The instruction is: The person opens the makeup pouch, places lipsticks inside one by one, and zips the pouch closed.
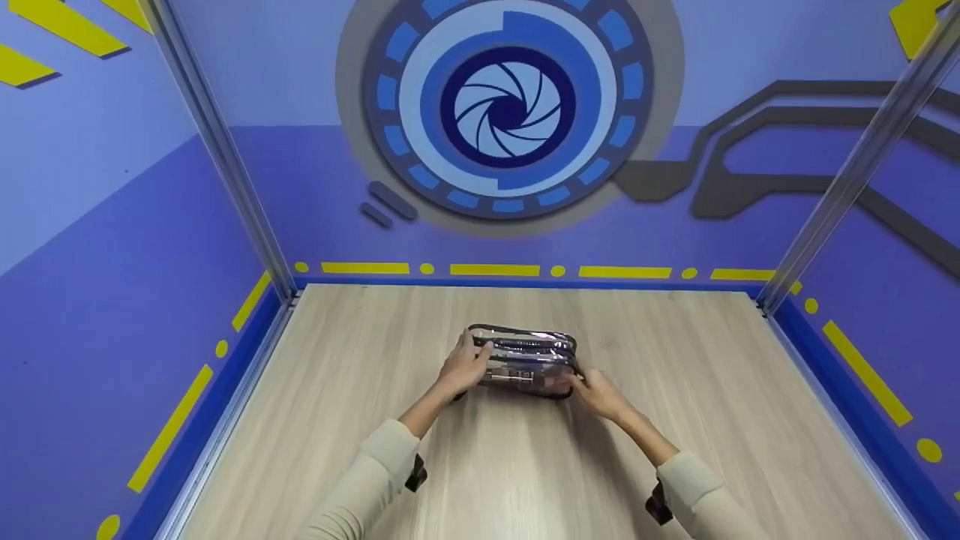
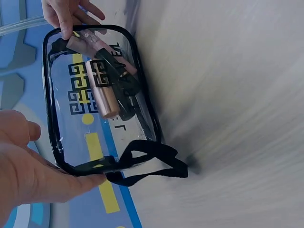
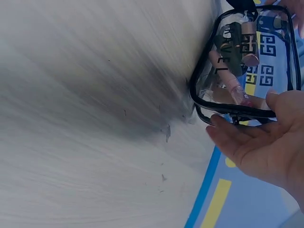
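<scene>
A clear zip cosmetics bag (image 1: 525, 379) with black edging stands on the table between my two hands. At its left end, my left hand (image 1: 461, 366) holds it, with the thumb on one side. My right hand (image 1: 600, 393) grips the opposite end, where the thumb and fingers pinch the edge in the right wrist view. Through the plastic, the left wrist view shows a rose-gold tube (image 2: 107, 102) and some dark items (image 2: 126, 85). A pink tube (image 3: 230, 81) lies inside too. The black strap (image 2: 179, 168) hangs loose from the left end.
The wood-grain table (image 1: 495, 465) extends around the bag. Blue panels with yellow dashes (image 1: 495, 270) rise at the back and both sides. Metal posts (image 1: 225, 157) stand at the back corners.
</scene>
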Motion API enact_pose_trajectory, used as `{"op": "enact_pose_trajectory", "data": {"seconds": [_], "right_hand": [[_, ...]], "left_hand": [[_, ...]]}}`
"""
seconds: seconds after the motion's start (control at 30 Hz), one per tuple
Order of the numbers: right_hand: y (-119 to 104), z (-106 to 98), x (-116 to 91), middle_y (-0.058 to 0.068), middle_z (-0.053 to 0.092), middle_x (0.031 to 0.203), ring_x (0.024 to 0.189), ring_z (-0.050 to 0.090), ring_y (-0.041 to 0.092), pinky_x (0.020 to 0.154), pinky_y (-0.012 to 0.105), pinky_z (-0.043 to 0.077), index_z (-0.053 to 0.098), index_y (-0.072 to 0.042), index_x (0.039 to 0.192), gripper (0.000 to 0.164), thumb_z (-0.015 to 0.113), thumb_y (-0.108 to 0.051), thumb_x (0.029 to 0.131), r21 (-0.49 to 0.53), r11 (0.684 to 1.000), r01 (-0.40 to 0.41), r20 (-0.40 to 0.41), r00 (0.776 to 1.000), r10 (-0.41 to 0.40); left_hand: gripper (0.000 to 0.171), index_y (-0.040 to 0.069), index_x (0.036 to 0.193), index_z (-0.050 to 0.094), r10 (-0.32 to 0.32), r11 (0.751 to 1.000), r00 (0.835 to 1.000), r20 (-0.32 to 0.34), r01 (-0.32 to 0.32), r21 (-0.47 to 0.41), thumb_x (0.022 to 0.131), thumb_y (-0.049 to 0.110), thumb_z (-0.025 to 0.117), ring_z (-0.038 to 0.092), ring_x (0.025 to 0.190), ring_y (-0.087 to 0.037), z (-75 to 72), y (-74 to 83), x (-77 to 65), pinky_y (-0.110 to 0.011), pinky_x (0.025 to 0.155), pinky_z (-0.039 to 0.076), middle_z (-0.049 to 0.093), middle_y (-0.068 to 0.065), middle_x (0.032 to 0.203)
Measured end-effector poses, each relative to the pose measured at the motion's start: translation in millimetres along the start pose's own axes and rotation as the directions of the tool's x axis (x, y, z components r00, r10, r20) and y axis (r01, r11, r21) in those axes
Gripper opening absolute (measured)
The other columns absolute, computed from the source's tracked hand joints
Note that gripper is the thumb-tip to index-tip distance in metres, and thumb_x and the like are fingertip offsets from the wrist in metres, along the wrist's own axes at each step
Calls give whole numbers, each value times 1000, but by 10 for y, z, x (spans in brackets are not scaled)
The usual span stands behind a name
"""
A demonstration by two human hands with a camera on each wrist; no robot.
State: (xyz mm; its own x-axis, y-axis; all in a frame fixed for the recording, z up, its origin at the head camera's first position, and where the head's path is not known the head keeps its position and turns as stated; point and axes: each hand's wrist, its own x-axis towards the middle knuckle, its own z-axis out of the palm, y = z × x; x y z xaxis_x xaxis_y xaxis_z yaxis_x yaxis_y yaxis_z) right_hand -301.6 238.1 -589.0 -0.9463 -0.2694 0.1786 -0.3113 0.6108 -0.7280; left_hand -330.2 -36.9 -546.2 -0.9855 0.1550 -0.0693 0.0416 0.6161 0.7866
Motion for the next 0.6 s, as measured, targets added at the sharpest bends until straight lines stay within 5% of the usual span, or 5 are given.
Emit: {"op": "enact_pose_trajectory", "data": {"seconds": [0.07,0.2,0.3,0.43,0.6], "right_hand": [[21,-10,30,32,68,122,117,65,43,100,60,51,54,15,132,34,52,-5,104,-7,1000,29,5,1000,-29],[62,-52,95,27,70,110,85,68,30,86,48,55,45,18,142,43,48,-4,105,-23,1000,12,40,999,-11],[95,-93,125,28,69,112,76,64,28,84,45,53,37,20,146,49,46,-6,107,-38,999,9,58,998,-7],[131,-182,120,37,61,132,96,69,41,98,58,52,31,19,150,51,44,-8,108,-23,999,34,115,993,-31],[151,-418,79,43,40,149,124,55,59,106,66,45,23,16,154,59,46,-12,108,-28,1000,-5,247,969,11]], "left_hand": [[73,-9,160,13,-5,1000,1000,8,5,-12,109,36,39,21,155,-46,-6,-3,1,-55,127,21,18,-30,167],[74,-10,160,11,-11,999,1000,28,11,-30,109,36,39,19,155,-48,-14,6,-12,-57,128,19,14,-31,167],[75,-11,159,11,-4,1000,999,32,5,-25,109,37,40,20,154,-50,-4,13,-24,-57,127,20,15,-33,166],[72,-12,158,17,33,999,999,22,-32,-23,109,34,42,25,152,-49,-12,11,-38,-57,126,23,23,-34,164],[55,-5,148,47,44,998,996,-82,-40,54,107,32,46,57,131,-46,-147,-26,26,-59,107,49,59,-28,142]]}}
